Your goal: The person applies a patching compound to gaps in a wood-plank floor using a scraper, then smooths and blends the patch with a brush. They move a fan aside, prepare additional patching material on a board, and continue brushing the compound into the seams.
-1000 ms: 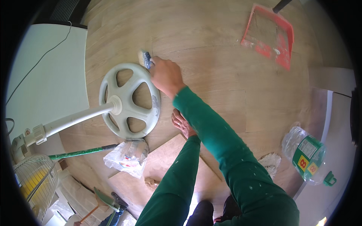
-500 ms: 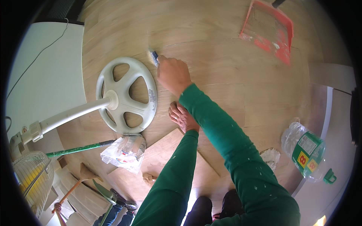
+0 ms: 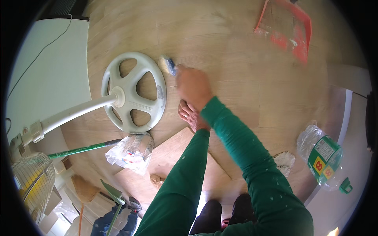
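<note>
My right hand [image 3: 195, 87], slightly blurred, is closed around a small brush [image 3: 170, 66] with a blue body and pale bristles. Its bristle end touches or hovers just over the wood-look floor, beside the rim of a white fan base [image 3: 160, 92]. Lower down, under the right wrist, my left hand [image 3: 191, 116] rests on the floor with its fingers stretched out, holding nothing. Beneath my left forearm lies a flat tan board [image 3: 177, 147]. A small brown lump [image 3: 156, 180] sits on that board, partly hidden by the sleeve.
Toward the left stand the fan's pole and wire cage [image 3: 35, 185], a plastic bag [image 3: 132, 153] and a green stick [image 3: 84, 149]. A red dustpan [image 3: 303, 37] is at far right, a clear bottle [image 3: 323, 157] at right. Lower left, another person's legs [image 3: 114, 220] show near a broom [image 3: 83, 188].
My right hand and the brush have shifted to the right, away from the earlier spot by the fan base. My left hand stays put. The other person's broom has moved.
</note>
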Demonstrator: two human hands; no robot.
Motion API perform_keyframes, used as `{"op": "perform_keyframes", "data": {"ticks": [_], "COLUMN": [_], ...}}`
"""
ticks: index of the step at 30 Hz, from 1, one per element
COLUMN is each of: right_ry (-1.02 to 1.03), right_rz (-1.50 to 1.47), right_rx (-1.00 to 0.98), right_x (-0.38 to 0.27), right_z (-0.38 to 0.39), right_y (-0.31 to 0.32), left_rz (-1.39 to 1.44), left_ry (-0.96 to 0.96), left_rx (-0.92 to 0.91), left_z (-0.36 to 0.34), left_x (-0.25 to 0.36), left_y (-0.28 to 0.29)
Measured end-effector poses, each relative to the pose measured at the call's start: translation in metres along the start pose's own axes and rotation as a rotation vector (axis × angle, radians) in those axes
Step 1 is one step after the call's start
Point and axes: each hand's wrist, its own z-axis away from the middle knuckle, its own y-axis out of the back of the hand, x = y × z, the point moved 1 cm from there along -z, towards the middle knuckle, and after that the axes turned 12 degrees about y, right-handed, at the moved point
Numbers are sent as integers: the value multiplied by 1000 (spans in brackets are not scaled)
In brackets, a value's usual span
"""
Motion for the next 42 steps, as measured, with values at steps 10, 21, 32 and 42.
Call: {"op": "perform_keyframes", "data": {"ticks": [10,21,32,42], "right_ry": [-152,-360,-406,-118], "right_rz": [16,-7,-96,-20], "right_rx": [238,253,33,-238], "right_x": [32,111,112,37], "right_z": [63,97,151,203], "right_y": [111,171,161,171], "left_rz": [-76,-86,-71,-88], "left_ry": [1,-31,-24,-21], "left_rx": [51,96,83,94], "left_z": [-3,-6,-4,-6], "left_x": [-2,-2,0,-3], "left_y": [7,8,7,11]}}
